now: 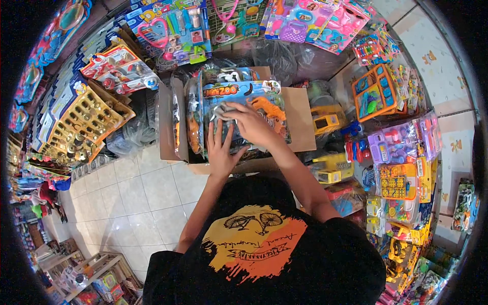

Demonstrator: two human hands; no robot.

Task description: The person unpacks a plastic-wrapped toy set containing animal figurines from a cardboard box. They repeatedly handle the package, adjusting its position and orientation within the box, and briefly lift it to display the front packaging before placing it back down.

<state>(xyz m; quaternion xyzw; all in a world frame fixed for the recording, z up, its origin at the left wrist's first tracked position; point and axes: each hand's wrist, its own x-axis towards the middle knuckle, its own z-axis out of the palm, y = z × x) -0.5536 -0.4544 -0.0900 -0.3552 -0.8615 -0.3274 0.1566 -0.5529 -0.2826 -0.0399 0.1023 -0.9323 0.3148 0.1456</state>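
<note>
An open cardboard box (301, 118) stands before me, its flaps folded outward. In it lie packs of plastic toy animals; the top pack (244, 91) has a blue printed card and clear plastic over orange and dark animals. My right hand (248, 124) bends over the middle of this pack, its fingers at a bunched grey-white cloth or toy (225, 110) that I cannot make out for sure. My left hand (222, 146) rests flat on the pack's lower left part, fingers spread, fingertips near the same grey-white thing. More animal packs (193, 126) stand upright along the box's left side.
Gold toy kitchen sets (82, 129) hang at the left, with a red-edged toy pack (120, 68) above. Toy doctor sets (171, 30) and pink toy packs (316, 23) line the back. Yellow toy vehicles (331, 169) and other packaged toys (398, 181) crowd the right. A wooden crate (99, 272) stands lower left.
</note>
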